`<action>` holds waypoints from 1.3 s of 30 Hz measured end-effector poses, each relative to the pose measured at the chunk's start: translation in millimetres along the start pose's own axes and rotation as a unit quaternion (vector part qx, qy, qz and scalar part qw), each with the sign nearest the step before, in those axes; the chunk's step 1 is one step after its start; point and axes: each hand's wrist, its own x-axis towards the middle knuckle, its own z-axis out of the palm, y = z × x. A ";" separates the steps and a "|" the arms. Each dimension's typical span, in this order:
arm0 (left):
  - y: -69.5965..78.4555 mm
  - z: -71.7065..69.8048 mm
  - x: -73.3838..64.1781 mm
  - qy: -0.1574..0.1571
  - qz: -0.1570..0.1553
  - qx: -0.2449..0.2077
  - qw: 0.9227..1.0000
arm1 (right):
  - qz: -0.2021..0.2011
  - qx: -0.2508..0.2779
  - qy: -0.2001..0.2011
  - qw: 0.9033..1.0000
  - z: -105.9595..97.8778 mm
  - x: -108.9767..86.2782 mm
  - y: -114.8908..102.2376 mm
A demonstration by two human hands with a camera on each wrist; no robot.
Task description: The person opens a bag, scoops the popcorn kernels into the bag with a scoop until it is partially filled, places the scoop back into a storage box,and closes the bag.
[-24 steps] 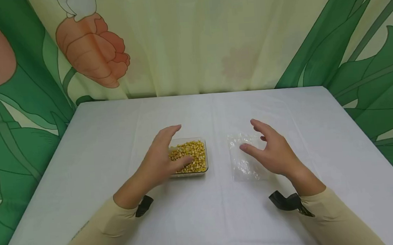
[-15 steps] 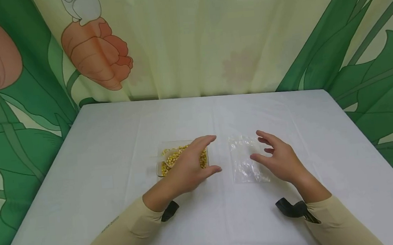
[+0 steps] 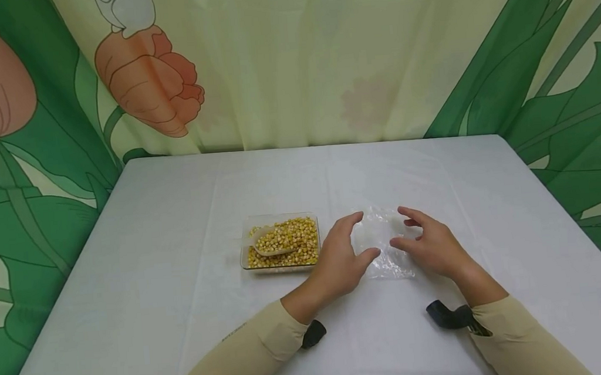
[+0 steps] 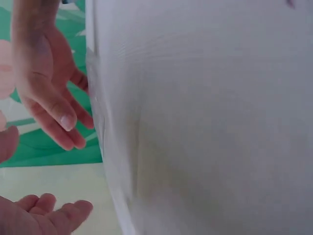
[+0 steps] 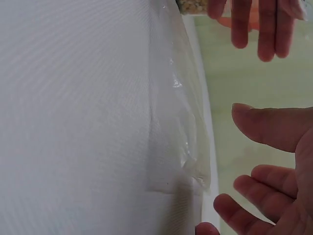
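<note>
Green leaves and an orange flower cover the curtain [image 3: 290,59] hung behind and beside the white table [image 3: 185,338] where I sit. On that table, a little right of the middle, lies a clear plastic bag [image 3: 384,245], flat and crinkled, its thin film catching small glints of light. Both of my hands are gathered over it.

My left hand [image 3: 344,257] hovers at the bag's left edge, reaching in from the left with the fingers relaxed and spread and the thumb pointing toward the bag; it holds nothing. From the left wrist view I see its fingertips [image 4: 58,215] low in the frame, loosely extended, with my other hand [image 4: 49,88] across from them. My right hand [image 3: 432,246] hangs over the bag's right side, fingers slightly bent and apart, thumb stretched toward the left hand, also holding nothing. The right wrist view shows the bag [image 5: 178,112] lying flat on the cloth with my open fingers [image 5: 266,196] close above it. Whether any fingertip actually touches the film I cannot tell.

Just left of my left hand sits a clear rectangular dish [image 3: 245,258] filled with yellow corn kernels [image 3: 294,244], and a small pale scoop [image 3: 269,242] rests in them.
</note>
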 end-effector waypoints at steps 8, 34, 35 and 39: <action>-2.4 17.3 14.2 -0.036 -0.100 0.048 0.993 | 0.022 -0.026 -0.018 0.999 4.5 2.0 3.4; -13.6 13.4 22.0 -0.066 -0.182 -0.034 0.981 | 0.013 -0.001 -0.018 1.000 8.3 0.0 -1.0; -13.9 13.6 22.4 -0.066 -0.190 -0.040 0.979 | 0.014 0.000 -0.019 1.000 8.2 0.1 -0.9; -14.4 14.6 24.4 -0.065 -0.207 -0.061 0.974 | 0.018 0.017 -0.021 0.999 7.8 0.6 0.4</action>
